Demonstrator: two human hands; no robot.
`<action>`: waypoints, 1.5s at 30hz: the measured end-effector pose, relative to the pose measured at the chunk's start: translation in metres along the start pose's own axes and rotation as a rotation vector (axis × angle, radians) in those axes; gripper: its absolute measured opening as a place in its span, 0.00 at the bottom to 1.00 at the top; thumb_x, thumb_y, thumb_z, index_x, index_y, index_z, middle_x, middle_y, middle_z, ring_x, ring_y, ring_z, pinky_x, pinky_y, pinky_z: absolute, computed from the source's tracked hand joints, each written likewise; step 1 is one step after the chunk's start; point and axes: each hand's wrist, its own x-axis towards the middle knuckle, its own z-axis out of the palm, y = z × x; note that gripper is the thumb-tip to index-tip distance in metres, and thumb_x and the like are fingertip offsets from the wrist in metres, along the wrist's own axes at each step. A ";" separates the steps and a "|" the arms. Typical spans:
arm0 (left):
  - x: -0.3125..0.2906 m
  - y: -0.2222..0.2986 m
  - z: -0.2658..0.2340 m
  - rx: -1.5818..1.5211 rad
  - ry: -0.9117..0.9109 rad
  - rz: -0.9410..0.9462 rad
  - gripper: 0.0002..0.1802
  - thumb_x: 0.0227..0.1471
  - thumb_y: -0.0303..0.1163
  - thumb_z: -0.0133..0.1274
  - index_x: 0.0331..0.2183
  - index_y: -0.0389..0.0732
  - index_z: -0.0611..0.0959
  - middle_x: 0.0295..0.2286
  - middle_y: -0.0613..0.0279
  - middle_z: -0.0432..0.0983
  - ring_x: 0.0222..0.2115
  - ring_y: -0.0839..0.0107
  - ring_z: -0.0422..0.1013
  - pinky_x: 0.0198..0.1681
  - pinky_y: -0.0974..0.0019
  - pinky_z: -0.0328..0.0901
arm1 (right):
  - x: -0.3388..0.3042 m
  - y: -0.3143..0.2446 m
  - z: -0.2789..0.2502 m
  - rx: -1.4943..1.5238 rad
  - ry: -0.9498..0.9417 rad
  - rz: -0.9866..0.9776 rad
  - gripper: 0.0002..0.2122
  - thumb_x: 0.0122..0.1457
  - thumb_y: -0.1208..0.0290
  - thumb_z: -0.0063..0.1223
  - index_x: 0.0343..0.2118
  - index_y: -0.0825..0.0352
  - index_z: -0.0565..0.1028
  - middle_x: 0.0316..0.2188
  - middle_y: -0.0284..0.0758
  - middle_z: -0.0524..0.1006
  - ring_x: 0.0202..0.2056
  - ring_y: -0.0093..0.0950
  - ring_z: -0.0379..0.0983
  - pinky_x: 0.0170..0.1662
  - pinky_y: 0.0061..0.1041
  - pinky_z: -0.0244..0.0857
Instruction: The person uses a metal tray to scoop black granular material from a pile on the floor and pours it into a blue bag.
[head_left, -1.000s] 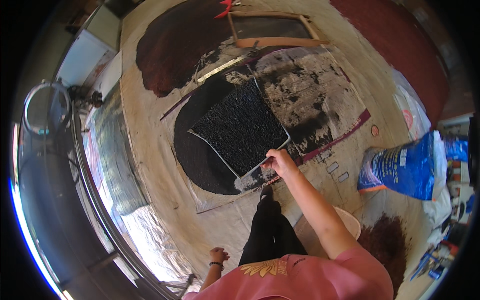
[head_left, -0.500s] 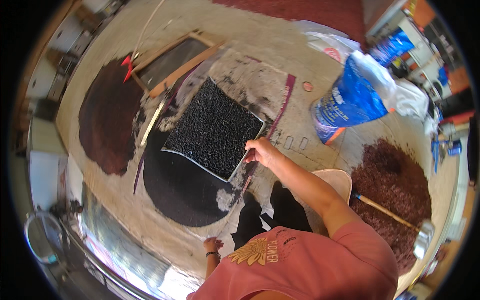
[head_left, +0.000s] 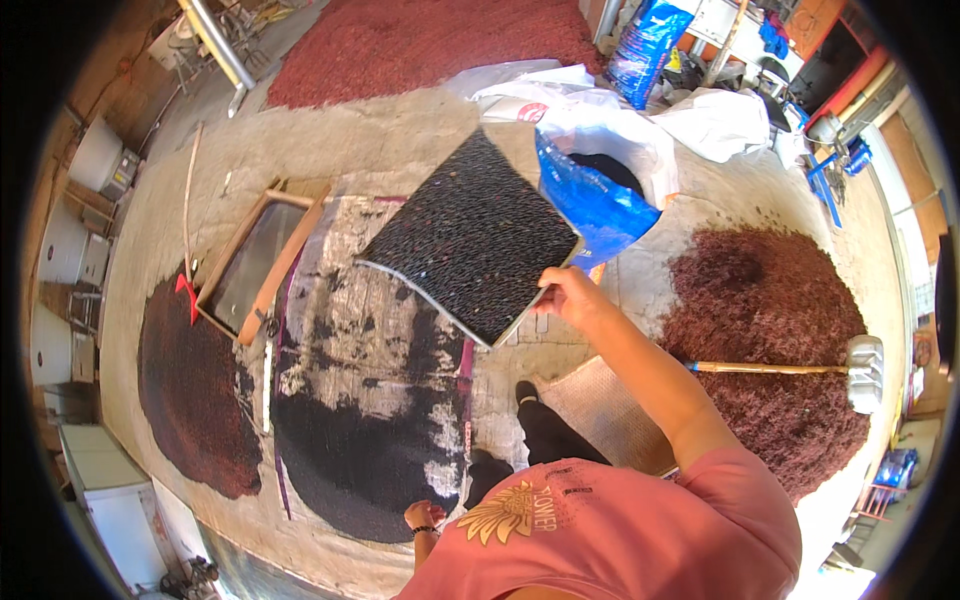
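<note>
My right hand (head_left: 567, 292) is closed on the near right edge of a flat square tray (head_left: 475, 235) with a pale rim. Its surface is a dense, dark, grainy layer, slightly blurred. The tray is held up in the air and tilted, one corner pointing away from me. Beyond its right side stands an open blue bag (head_left: 590, 205) with a white lining and dark material inside; the tray overlaps part of it in view. My left hand (head_left: 423, 515) hangs low by my side, fingers curled in and nothing visible in them, above the near edge of a black heap (head_left: 365, 465).
To the left lie a wooden-framed screen (head_left: 262, 258) and a dark brown heap (head_left: 195, 400). A reddish-brown heap (head_left: 770, 340) with a long-handled metal scoop (head_left: 865, 373) across it lies at right, beside a woven mat (head_left: 615, 410). Red material (head_left: 430, 50) covers the far floor.
My right hand has carried the tray from over the black heap toward the blue bag. My feet have shifted and the view has turned. My left hand stays low.
</note>
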 end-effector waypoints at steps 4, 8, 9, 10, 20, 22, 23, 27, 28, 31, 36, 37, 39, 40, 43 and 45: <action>0.001 0.026 0.039 0.112 -0.050 0.037 0.09 0.37 0.18 0.35 0.24 0.32 0.70 0.14 0.48 0.67 0.10 0.59 0.66 0.10 0.62 0.64 | 0.008 -0.052 -0.056 0.002 0.161 -0.101 0.04 0.38 0.75 0.43 0.18 0.69 0.67 0.20 0.40 0.71 0.22 0.34 0.69 0.25 0.34 0.66; 0.011 0.039 0.055 0.074 -0.106 0.006 0.09 0.36 0.18 0.36 0.24 0.32 0.70 0.14 0.47 0.67 0.11 0.59 0.66 0.11 0.61 0.64 | 0.009 -0.097 -0.103 -0.004 0.277 -0.144 0.04 0.38 0.74 0.45 0.19 0.67 0.67 0.20 0.38 0.71 0.21 0.32 0.68 0.25 0.29 0.66; 0.011 0.043 0.059 0.088 -0.113 0.005 0.09 0.35 0.18 0.36 0.24 0.32 0.70 0.14 0.47 0.67 0.11 0.58 0.66 0.11 0.61 0.64 | 0.011 -0.105 -0.118 0.032 0.313 -0.168 0.04 0.39 0.74 0.45 0.20 0.68 0.67 0.20 0.39 0.71 0.21 0.33 0.69 0.24 0.29 0.66; 0.012 0.047 0.064 0.104 -0.116 0.009 0.09 0.35 0.18 0.36 0.24 0.32 0.70 0.14 0.47 0.67 0.11 0.58 0.66 0.11 0.60 0.64 | 0.012 -0.112 -0.134 0.068 0.354 -0.189 0.05 0.39 0.74 0.45 0.21 0.68 0.67 0.20 0.40 0.71 0.20 0.33 0.69 0.23 0.29 0.66; 0.009 0.075 0.074 0.278 -0.115 0.082 0.10 0.34 0.18 0.36 0.24 0.32 0.70 0.14 0.47 0.67 0.11 0.58 0.67 0.12 0.59 0.65 | 0.028 -0.151 -0.204 0.213 0.573 -0.172 0.06 0.40 0.75 0.47 0.20 0.68 0.63 0.17 0.37 0.65 0.19 0.35 0.67 0.22 0.28 0.67; 0.008 0.079 0.079 0.279 -0.112 0.081 0.10 0.34 0.18 0.36 0.24 0.32 0.70 0.14 0.47 0.67 0.11 0.58 0.67 0.12 0.58 0.65 | 0.033 -0.156 -0.210 0.210 0.638 -0.129 0.07 0.40 0.74 0.48 0.19 0.69 0.63 0.18 0.38 0.65 0.19 0.35 0.66 0.23 0.27 0.68; 0.010 0.079 0.081 0.250 -0.111 0.059 0.10 0.34 0.18 0.36 0.25 0.32 0.70 0.14 0.47 0.67 0.11 0.58 0.66 0.12 0.58 0.65 | 0.034 -0.160 -0.210 0.206 0.663 -0.118 0.07 0.40 0.74 0.48 0.17 0.68 0.62 0.17 0.38 0.65 0.20 0.35 0.67 0.22 0.24 0.68; 0.022 0.072 0.080 0.137 -0.116 0.007 0.11 0.33 0.18 0.36 0.26 0.32 0.69 0.14 0.47 0.66 0.10 0.58 0.66 0.11 0.59 0.64 | 0.045 -0.173 -0.199 0.195 0.700 -0.062 0.10 0.39 0.72 0.49 0.13 0.64 0.59 0.17 0.38 0.65 0.21 0.33 0.69 0.19 0.18 0.66; 0.025 0.070 0.080 0.112 -0.123 0.002 0.12 0.33 0.18 0.36 0.27 0.32 0.69 0.14 0.47 0.66 0.10 0.58 0.66 0.11 0.59 0.64 | 0.047 -0.178 -0.196 0.195 0.695 -0.048 0.10 0.39 0.72 0.49 0.13 0.64 0.58 0.17 0.37 0.65 0.21 0.33 0.69 0.19 0.18 0.66; 0.029 0.063 0.078 0.077 -0.139 -0.016 0.13 0.33 0.18 0.35 0.28 0.32 0.69 0.14 0.47 0.66 0.09 0.59 0.65 0.10 0.61 0.63 | 0.052 -0.194 -0.193 0.095 0.727 0.010 0.09 0.39 0.69 0.49 0.18 0.69 0.64 0.18 0.38 0.68 0.20 0.29 0.70 0.15 0.16 0.66; 0.024 0.063 0.088 0.037 -0.124 -0.051 0.13 0.34 0.17 0.34 0.28 0.31 0.69 0.14 0.47 0.67 0.08 0.60 0.64 0.09 0.62 0.62 | 0.055 -0.219 -0.221 -0.106 0.689 0.108 0.15 0.42 0.63 0.49 0.27 0.70 0.68 0.23 0.41 0.72 0.20 0.28 0.70 0.16 0.18 0.67; 0.024 0.064 0.087 0.034 -0.122 -0.039 0.13 0.34 0.17 0.34 0.28 0.31 0.69 0.15 0.47 0.67 0.08 0.60 0.64 0.09 0.62 0.62 | 0.056 -0.223 -0.220 -0.155 0.720 0.071 0.15 0.43 0.61 0.48 0.29 0.69 0.68 0.24 0.41 0.72 0.20 0.29 0.70 0.17 0.19 0.67; 0.020 0.062 0.086 0.021 -0.120 -0.048 0.13 0.34 0.17 0.34 0.28 0.31 0.69 0.14 0.48 0.67 0.08 0.61 0.64 0.09 0.62 0.63 | 0.060 -0.233 -0.220 -0.205 0.774 0.049 0.16 0.44 0.59 0.50 0.33 0.65 0.68 0.26 0.42 0.71 0.21 0.31 0.70 0.19 0.22 0.67; 0.021 0.059 0.080 0.019 -0.115 -0.041 0.13 0.34 0.17 0.34 0.28 0.31 0.69 0.14 0.48 0.67 0.08 0.61 0.65 0.09 0.62 0.63 | 0.062 -0.239 -0.209 -0.254 0.797 0.023 0.16 0.43 0.60 0.51 0.32 0.65 0.67 0.26 0.42 0.71 0.21 0.32 0.70 0.19 0.22 0.67; 0.026 0.043 0.065 0.003 -0.096 -0.038 0.12 0.35 0.18 0.34 0.27 0.31 0.69 0.14 0.49 0.67 0.09 0.61 0.65 0.10 0.62 0.63 | 0.058 -0.257 -0.184 -0.410 0.810 -0.060 0.16 0.43 0.62 0.52 0.33 0.66 0.67 0.26 0.43 0.70 0.21 0.34 0.69 0.19 0.24 0.65; 0.024 0.033 0.060 -0.017 -0.074 -0.059 0.12 0.35 0.18 0.35 0.27 0.31 0.70 0.14 0.49 0.67 0.09 0.61 0.66 0.10 0.62 0.64 | 0.038 -0.267 -0.157 -0.486 0.787 -0.027 0.19 0.42 0.62 0.53 0.36 0.65 0.65 0.26 0.43 0.69 0.22 0.33 0.68 0.20 0.24 0.64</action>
